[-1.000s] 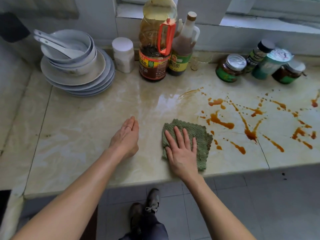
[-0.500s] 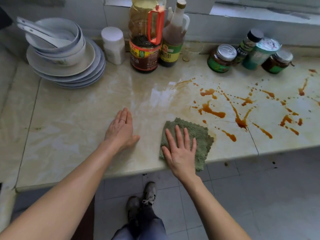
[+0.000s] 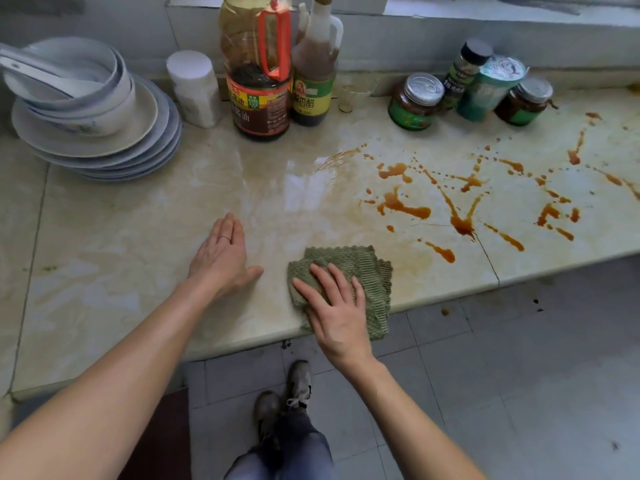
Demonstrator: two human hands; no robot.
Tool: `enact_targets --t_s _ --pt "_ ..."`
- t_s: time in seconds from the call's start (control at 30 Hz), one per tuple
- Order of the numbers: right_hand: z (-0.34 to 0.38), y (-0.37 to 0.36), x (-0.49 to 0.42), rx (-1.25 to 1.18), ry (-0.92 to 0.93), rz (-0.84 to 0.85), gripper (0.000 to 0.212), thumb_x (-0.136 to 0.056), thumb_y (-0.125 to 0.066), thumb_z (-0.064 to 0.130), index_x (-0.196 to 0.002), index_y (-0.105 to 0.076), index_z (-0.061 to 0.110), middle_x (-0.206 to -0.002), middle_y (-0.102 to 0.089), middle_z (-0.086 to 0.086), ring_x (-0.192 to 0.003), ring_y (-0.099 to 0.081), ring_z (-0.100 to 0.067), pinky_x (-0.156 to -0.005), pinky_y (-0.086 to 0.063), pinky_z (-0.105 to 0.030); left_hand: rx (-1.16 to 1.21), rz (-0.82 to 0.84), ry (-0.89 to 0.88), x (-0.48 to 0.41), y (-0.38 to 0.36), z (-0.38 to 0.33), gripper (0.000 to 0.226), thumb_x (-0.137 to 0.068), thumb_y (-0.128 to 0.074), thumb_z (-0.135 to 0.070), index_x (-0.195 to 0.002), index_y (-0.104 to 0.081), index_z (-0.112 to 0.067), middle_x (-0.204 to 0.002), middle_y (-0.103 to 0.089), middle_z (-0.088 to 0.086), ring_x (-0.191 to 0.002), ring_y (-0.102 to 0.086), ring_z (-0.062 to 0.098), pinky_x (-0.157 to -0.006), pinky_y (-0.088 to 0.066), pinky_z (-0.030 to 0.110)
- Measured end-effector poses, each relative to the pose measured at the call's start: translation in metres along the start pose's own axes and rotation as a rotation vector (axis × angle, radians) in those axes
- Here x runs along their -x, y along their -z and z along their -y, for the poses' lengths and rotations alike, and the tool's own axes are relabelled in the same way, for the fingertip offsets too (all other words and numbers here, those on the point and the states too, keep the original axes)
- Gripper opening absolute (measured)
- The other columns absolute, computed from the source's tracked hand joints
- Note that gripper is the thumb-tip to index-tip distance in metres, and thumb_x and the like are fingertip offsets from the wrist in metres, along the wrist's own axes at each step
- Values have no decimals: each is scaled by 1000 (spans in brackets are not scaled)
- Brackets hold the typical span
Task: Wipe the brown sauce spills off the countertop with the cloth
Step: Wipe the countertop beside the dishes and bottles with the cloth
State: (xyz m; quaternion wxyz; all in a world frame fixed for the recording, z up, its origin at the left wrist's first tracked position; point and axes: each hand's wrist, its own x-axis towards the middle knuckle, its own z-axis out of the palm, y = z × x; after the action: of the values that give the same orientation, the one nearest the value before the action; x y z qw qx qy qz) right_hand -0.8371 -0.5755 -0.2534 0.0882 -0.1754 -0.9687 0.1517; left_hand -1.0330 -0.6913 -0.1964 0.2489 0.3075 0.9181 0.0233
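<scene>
A folded green knitted cloth (image 3: 367, 268) lies at the front edge of the beige marble countertop (image 3: 121, 237), its near part hanging over the edge. My right hand (image 3: 336, 310) presses flat on the cloth with fingers spread. Palm down on the bare counter just left of the cloth rests my left hand (image 3: 221, 258), holding nothing. Brown sauce spills (image 3: 460, 223) streak and dot the counter to the right of and behind the cloth, reaching the far right. A faint brownish smear shows beside the cloth.
Stacked plates and bowls with spoons (image 3: 93, 133) sit at the back left. Along the wall stand a white jar (image 3: 194, 88), a soy sauce jug (image 3: 258, 98), a vinegar bottle (image 3: 313, 81), a small glass (image 3: 353, 95) and several jars (image 3: 415, 102). Sauce drops (image 3: 445, 311) mark the floor.
My right hand has drawn the cloth toward the front edge, so it now overhangs it. Small drops beside the cloth are gone. My left hand stays flat.
</scene>
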Motion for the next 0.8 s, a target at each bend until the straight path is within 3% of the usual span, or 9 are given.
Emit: enact_targets --t_s 0.07,0.17,0.27,0.33,0.4,0.5,0.57,0.7,0.8 --pt "-17 6 0 -70 60 -28 37 -92 -48 34 -127 -58 36 -141 -51 4 -135 -39 -22 -108 -28 -46 -1 -1 -3 1 1 0 98 -89 -53 -49 -150 9 -4 -158 18 10 -147 12 22 -121 -3 34" --pt "-58 24 -11 -147 -155 -176 27 -87 -53 29 -108 -70 29 -120 -59 1 -116 -51 -24 -90 -42 -46 5 2 10 2 2 -1 98 -89 -53 -49 -150 9 -5 -158 17 8 -147 11 21 -121 -4 32" --pt "-52 26 -16 -233 -419 -222 27 -81 -56 24 -102 -72 28 -113 -57 3 -113 -47 -22 -89 -30 -39 13 -2 6 1 2 -2 98 -88 -54 -48 -150 9 -5 -158 17 8 -147 11 21 -121 -4 33" --pt "-19 17 -15 -265 -397 -197 27 -80 -56 24 -101 -72 28 -110 -58 3 -112 -47 -20 -89 -28 -37 12 -3 8 0 1 -3 99 -88 -54 -48 -150 10 -5 -158 18 8 -147 12 21 -121 -3 33" --pt "2 8 -8 -290 -236 -146 26 -79 -60 20 -100 -72 30 -107 -58 5 -110 -48 -17 -87 -30 -37 8 -2 5 0 1 -1 99 -88 -54 -49 -150 10 -5 -158 18 8 -147 11 21 -121 -3 32" --pt "-21 16 -10 -305 -88 -104 27 -79 -66 17 -100 -73 33 -106 -61 6 -105 -53 -18 -81 -36 -39 1 -13 0 1 0 1 99 -88 -53 -51 -150 10 -6 -158 17 8 -147 11 21 -121 -3 32" --pt "-52 28 -17 -251 -191 -173 26 -79 -66 17 -99 -74 32 -105 -62 4 -102 -54 -22 -78 -38 -40 6 -15 -5 1 0 2 99 -88 -53 -51 -150 9 -5 -159 16 9 -148 10 21 -121 -2 32" --pt "-66 33 -25 -240 -538 -248 31 -83 -68 9 -104 -73 31 -111 -58 1 -109 -48 -26 -84 -24 -34 21 -30 10 2 4 -2 99 -87 -57 -47 -151 5 -5 -159 12 10 -148 6 23 -121 -5 33" --pt "-26 15 -20 -163 -412 -207 35 -83 -63 14 -111 -70 32 -116 -58 1 -112 -46 -24 -85 -23 -34 52 -38 19 0 8 -12 95 -87 -60 -41 -151 0 -5 -159 8 12 -148 3 27 -121 -8 34"
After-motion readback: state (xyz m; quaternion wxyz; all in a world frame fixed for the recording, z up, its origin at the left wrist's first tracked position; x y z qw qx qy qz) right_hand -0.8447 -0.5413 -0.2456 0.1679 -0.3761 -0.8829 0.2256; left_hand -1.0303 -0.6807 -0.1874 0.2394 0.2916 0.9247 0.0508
